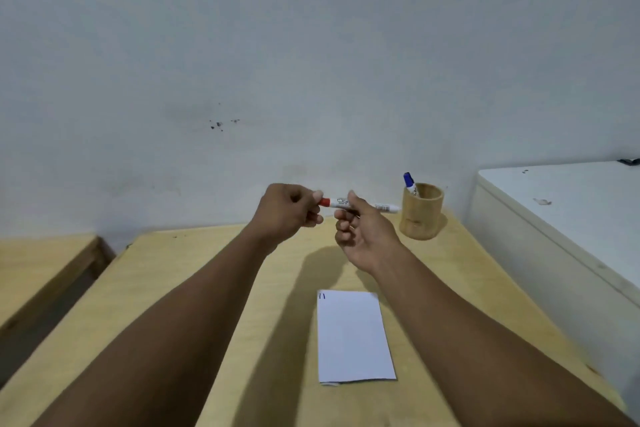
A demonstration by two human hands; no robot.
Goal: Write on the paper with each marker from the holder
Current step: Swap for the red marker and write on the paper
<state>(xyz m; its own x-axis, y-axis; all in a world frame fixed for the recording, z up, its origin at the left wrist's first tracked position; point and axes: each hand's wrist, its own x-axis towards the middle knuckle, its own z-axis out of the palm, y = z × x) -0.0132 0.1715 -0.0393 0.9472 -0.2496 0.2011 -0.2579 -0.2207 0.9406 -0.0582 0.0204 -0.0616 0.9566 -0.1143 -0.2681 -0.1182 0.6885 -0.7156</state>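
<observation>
A white marker with a red cap [341, 203] is held level above the table, between both hands. My left hand [289, 213] pinches the red cap end. My right hand [363, 236] grips the white barrel with thumb and fingertips. A white sheet of paper [355, 336] lies on the wooden table [194, 288] below, with small blue strokes at its top left corner. A round wooden holder [422, 211] stands at the back right, and a blue-capped marker [411, 184] sticks out of it.
A white chest-like surface [561, 218] borders the table on the right. A second wooden table [41, 267] stands to the left across a dark gap. A pale wall rises right behind the table.
</observation>
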